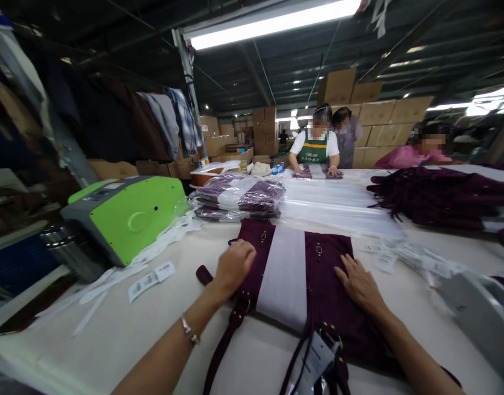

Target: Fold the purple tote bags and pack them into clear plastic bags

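A dark purple fabric bag [329, 274] lies flat on the table before me, with a white paper band [283, 274] around its middle. Small buckles show on both sides of the band. My left hand [234, 267] is at the bag's left edge with its fingers curled; the fingertips are hidden, so what they pinch cannot be seen. My right hand [361, 285] rests on the bag's right side, fingers spread. Toward me hang the purple straps [228, 343], and a printed tag [315, 362] in clear plastic lies between them.
Plastic-wrapped purple bags [239, 197] are stacked beyond. A green machine [142, 216] and a steel flask [73, 252] stand left, near label strips [151, 281]. Purple bags [441, 195] are piled right, above a grey device [477, 323]. A co-worker [315, 148] handles a bag across the table.
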The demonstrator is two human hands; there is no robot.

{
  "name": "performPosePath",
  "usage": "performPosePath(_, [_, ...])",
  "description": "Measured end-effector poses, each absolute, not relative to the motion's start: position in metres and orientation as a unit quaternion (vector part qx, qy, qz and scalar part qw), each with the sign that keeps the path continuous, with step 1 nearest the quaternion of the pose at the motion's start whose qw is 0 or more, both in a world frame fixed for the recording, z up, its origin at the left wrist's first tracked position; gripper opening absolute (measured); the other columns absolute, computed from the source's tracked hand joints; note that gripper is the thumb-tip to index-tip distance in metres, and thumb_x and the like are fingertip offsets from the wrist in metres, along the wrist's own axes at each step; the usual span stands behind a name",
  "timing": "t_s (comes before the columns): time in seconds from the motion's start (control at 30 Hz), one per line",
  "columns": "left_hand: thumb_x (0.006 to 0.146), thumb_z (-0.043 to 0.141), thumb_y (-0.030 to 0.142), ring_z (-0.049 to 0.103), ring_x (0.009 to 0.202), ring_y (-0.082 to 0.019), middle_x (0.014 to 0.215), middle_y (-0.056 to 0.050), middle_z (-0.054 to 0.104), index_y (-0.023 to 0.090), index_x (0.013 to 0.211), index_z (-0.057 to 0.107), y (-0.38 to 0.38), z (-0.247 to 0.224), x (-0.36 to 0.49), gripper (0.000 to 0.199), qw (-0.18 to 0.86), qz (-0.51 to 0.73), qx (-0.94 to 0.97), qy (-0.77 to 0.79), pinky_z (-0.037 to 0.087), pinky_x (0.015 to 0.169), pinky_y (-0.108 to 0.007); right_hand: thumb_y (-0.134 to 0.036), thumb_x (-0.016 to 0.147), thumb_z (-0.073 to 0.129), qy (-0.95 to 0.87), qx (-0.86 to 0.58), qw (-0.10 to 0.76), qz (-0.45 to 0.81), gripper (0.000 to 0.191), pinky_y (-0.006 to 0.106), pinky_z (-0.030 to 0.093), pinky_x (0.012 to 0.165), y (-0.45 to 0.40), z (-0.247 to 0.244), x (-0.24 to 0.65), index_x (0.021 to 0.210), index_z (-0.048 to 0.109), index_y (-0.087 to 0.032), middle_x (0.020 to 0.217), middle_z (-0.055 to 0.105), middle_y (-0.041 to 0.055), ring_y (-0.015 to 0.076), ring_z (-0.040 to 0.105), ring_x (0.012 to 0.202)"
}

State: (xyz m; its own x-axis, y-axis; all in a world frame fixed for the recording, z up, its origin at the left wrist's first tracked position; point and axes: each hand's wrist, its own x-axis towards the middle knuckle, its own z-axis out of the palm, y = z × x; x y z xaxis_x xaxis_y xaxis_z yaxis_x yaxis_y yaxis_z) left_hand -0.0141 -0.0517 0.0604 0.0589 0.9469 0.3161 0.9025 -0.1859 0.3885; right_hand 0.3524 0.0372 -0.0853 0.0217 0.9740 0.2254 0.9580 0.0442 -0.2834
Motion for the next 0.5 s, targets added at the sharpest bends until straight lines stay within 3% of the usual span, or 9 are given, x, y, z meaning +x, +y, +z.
performPosePath(0.07, [0.096,0.040,0.040,0.063,0.101,-0.024,0.106,-0.011,0.068,0.020,0.095,0.062,-0.038,0.060,-0.058,0.030,0.048,0.251,0.649,0.716,0.046,0.090,-0.039,-0.052,0.098,0.024,-0.695,-0.695,0.182,0.022,0.066,0.059,0.025,0.118,0.037,-0.083,0.351,0.152,0.036,-0.016,0.161,0.029,0.0071,0.0310,0.024,0.149])
performPosePath(0.17, [0.086,0.051,0.060,0.065,0.080,-0.027,0.075,-0.008,0.068,0.021,0.071,0.061,-0.022,0.046,-0.091,0.043,0.120,0.220,0.598,0.761,0.047,0.076,-0.038,-0.051,0.098,0.025,-0.692,-0.700,0.178,0.023,0.065,0.058,0.025,0.118,0.036,-0.080,0.349,0.152,0.037,-0.016,0.161,0.030,0.0063,0.0304,0.025,0.149])
performPosePath(0.23, [0.076,0.060,0.064,0.066,0.074,-0.027,0.065,-0.006,0.066,0.022,0.062,0.059,-0.017,0.034,-0.094,0.045,0.170,0.221,0.591,0.757,0.046,0.073,-0.037,-0.050,0.098,0.027,-0.692,-0.700,0.175,0.028,0.065,0.057,0.025,0.118,0.035,-0.079,0.348,0.152,0.037,-0.016,0.161,0.030,0.0060,0.0299,0.026,0.149])
performPosePath(0.33, [0.072,0.061,0.063,0.067,0.082,-0.028,0.073,-0.007,0.070,0.021,0.071,0.062,-0.015,0.020,-0.086,0.042,0.231,0.272,0.589,0.725,0.047,0.074,-0.034,-0.050,0.098,0.029,-0.692,-0.699,0.177,0.036,0.065,0.057,0.025,0.119,0.035,-0.078,0.348,0.152,0.036,-0.016,0.161,0.031,0.0059,0.0292,0.026,0.148])
performPosePath(0.5, [0.079,0.039,0.064,0.068,0.086,-0.024,0.090,-0.008,0.072,0.019,0.089,0.056,-0.035,0.000,-0.081,0.050,0.314,0.348,0.567,0.677,0.052,0.074,-0.033,-0.050,0.097,0.030,-0.693,-0.697,0.182,0.034,0.064,0.056,0.023,0.119,0.033,-0.081,0.348,0.152,0.037,-0.018,0.161,0.031,0.0042,0.0296,0.025,0.149])
